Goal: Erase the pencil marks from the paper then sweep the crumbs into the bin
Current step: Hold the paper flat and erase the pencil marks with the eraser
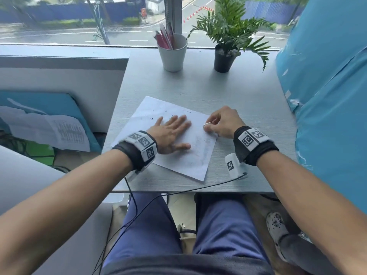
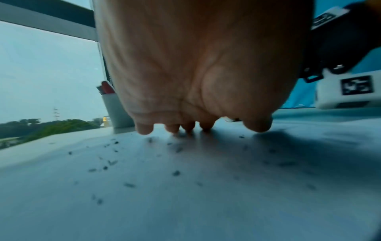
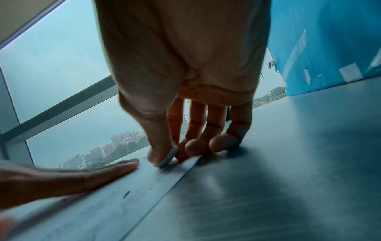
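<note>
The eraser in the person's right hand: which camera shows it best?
The right wrist view. There the eraser shows close up, a thin white slab pinched by the right hand and pressed onto the paper near its edge. The head view shows only a small white tip beyond the fingers. The left wrist view does not show it.

An upper-floor office: a grey desk [image 1: 248,108] stands against a wide window [image 1: 59,20] overlooking a street, with a cup of pens [image 1: 173,54] and a potted plant [image 1: 228,36] along the desk's far edge.
</note>
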A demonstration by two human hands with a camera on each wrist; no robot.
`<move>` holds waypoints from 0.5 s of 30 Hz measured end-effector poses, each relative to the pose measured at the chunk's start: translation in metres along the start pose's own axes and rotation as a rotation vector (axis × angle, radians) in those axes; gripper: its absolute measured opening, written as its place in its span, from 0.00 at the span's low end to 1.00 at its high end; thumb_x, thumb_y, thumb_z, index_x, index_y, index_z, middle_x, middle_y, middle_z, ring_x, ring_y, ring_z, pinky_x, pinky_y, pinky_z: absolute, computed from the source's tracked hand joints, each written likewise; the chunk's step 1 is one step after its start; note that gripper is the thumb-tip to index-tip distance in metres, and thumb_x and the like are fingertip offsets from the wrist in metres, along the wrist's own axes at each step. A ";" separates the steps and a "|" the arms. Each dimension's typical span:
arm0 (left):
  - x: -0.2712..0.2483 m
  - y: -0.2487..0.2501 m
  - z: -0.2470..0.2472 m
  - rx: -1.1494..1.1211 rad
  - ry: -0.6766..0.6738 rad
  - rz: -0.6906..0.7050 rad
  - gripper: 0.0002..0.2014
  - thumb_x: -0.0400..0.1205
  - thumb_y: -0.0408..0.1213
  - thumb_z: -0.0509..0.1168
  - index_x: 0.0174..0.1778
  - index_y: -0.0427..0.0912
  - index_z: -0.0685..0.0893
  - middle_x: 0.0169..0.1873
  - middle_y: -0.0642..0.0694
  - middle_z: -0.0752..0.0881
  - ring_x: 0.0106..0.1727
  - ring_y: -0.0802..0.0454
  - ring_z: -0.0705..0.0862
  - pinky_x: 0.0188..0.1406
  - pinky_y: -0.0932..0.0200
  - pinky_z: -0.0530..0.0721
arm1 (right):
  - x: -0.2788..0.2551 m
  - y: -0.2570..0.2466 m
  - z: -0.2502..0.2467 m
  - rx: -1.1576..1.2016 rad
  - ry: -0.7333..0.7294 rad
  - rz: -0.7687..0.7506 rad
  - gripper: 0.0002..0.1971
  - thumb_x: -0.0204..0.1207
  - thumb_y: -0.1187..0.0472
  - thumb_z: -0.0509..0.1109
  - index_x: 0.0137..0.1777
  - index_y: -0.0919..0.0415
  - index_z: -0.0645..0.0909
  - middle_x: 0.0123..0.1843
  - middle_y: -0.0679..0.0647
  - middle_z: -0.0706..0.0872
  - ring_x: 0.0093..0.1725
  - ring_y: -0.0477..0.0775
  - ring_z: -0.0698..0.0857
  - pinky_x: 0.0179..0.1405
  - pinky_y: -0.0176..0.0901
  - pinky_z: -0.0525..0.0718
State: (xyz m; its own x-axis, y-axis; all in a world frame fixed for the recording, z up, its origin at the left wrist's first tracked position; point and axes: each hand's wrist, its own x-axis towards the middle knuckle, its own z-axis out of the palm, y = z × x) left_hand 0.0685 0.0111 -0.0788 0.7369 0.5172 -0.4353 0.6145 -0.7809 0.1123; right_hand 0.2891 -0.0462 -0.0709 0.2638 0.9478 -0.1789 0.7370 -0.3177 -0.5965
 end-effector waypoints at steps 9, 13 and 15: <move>-0.002 0.010 0.013 -0.170 -0.019 0.033 0.67 0.61 0.82 0.63 0.87 0.54 0.34 0.86 0.52 0.31 0.86 0.50 0.30 0.78 0.24 0.33 | 0.001 -0.012 0.001 -0.099 0.021 -0.059 0.04 0.64 0.57 0.81 0.38 0.53 0.91 0.33 0.46 0.89 0.37 0.45 0.86 0.44 0.39 0.86; 0.001 0.011 0.010 -0.180 -0.047 0.007 0.71 0.60 0.80 0.69 0.86 0.54 0.31 0.84 0.55 0.27 0.84 0.50 0.26 0.76 0.25 0.28 | -0.008 -0.024 0.008 -0.097 0.002 -0.175 0.04 0.67 0.59 0.79 0.41 0.57 0.92 0.36 0.51 0.90 0.36 0.45 0.85 0.42 0.32 0.80; 0.001 0.012 0.010 -0.173 -0.059 -0.002 0.73 0.58 0.80 0.69 0.86 0.54 0.29 0.84 0.56 0.26 0.83 0.50 0.24 0.76 0.26 0.27 | -0.015 -0.027 0.012 -0.097 0.019 -0.179 0.04 0.68 0.59 0.78 0.42 0.57 0.92 0.36 0.50 0.90 0.36 0.45 0.85 0.41 0.31 0.78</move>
State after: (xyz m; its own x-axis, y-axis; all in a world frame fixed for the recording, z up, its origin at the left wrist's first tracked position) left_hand 0.0735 -0.0017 -0.0869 0.7209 0.4934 -0.4867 0.6590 -0.7054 0.2610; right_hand 0.2579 -0.0516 -0.0620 0.1343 0.9891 -0.0611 0.8294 -0.1460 -0.5393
